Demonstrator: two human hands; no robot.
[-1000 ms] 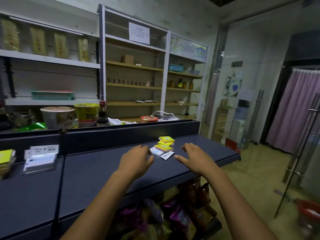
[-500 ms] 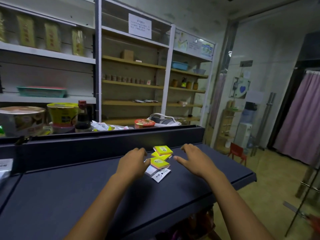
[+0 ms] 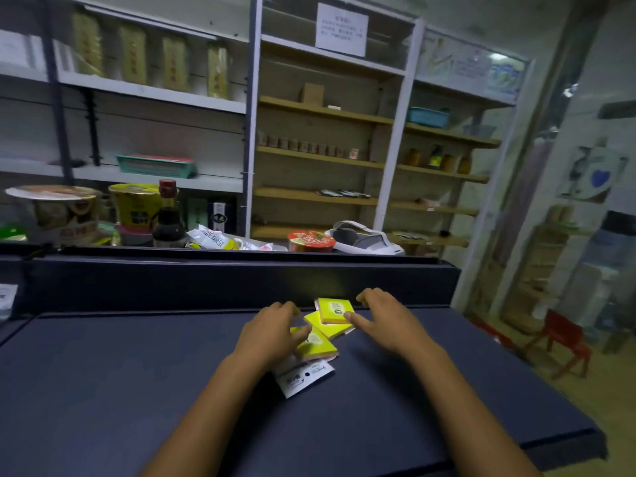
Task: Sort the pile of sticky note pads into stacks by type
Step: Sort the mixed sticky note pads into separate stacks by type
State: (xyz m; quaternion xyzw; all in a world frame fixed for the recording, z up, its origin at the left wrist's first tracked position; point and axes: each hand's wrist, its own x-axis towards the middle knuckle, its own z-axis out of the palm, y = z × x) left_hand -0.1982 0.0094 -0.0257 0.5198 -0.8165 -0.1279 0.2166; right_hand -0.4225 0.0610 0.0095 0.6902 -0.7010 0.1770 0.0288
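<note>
Sticky note pads (image 3: 321, 333) lie in a small overlapping pile near the back wall of the dark blue bench (image 3: 103, 373). Three yellow pads can be counted: the far pad (image 3: 334, 310) and the near pad (image 3: 318, 344) each carry a green-and-white round label too blurred to read, and a plain one lies between them. A white packet (image 3: 304, 376) with small black print, illegible, pokes out at the front. The left hand (image 3: 270, 333) rests loosely curled on the near pad. The right hand (image 3: 385, 318) is spread, its thumb touching the far pad; neither grasps anything.
</note>
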